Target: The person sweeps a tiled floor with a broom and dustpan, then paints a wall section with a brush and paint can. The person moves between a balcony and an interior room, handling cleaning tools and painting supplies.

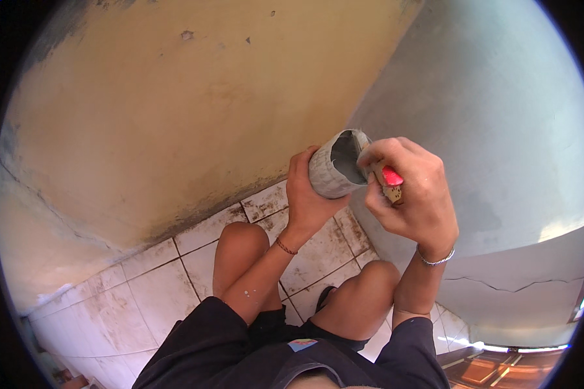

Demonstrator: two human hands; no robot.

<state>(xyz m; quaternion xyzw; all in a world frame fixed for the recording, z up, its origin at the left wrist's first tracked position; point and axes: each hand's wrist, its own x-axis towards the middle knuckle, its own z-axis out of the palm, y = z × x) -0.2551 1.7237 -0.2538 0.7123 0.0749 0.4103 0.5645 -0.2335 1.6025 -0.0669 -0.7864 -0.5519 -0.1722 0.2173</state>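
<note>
A whitish, cylindrical paint container is tilted in front of me, its open mouth turned to the right. Grey paint shows inside it. My left hand is closed around the container's left side and base. At its rim, my right hand grips a paintbrush by its handle, which has a red end and a paint-spotted, wood-coloured part. The bristles are hidden by my fingers and the container's rim.
A worn yellow wall with chips and a crack rises ahead and left. To the right stands a grey wall, meeting it in a corner. White floor tiles with brown stains lie below my bent knees. Brown wooden panels show at lower right.
</note>
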